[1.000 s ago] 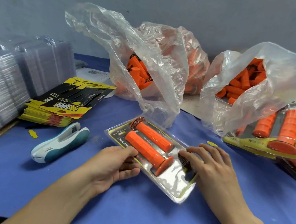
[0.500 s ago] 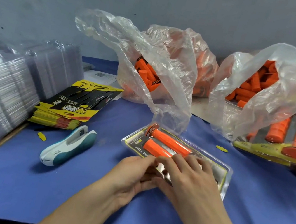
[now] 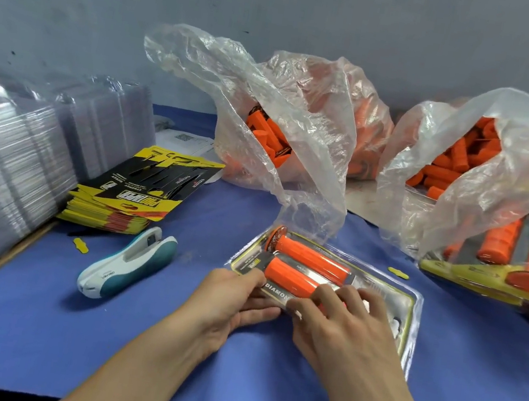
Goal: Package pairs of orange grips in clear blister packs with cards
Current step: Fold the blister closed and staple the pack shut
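Hands meet on the near edge of a clear pack (image 3: 411, 313) lying flat at the middle of the blue surface (image 3: 29, 319). Left hand (image 3: 233, 303) grips the pack's 8 o'clock corner, thumb on top, fingers curled beneath. Right hand (image 3: 336, 329) lies over the near side, fingers bent across the cover, thumb at the rim. Two orange grips (image 3: 311, 259) lie side by side inside, on a printed card (image 3: 276, 294). A white and teal stapler (image 3: 128, 262) lies at 9 o'clock, with a card stack (image 3: 139, 194) at 10 and stacked empty blisters (image 3: 13, 160) beyond it. Two plastic bags (image 3: 285, 127) of loose grips stand at 12 and 2 o'clock. Finished packs (image 3: 523, 262) lie at 3 o'clock.
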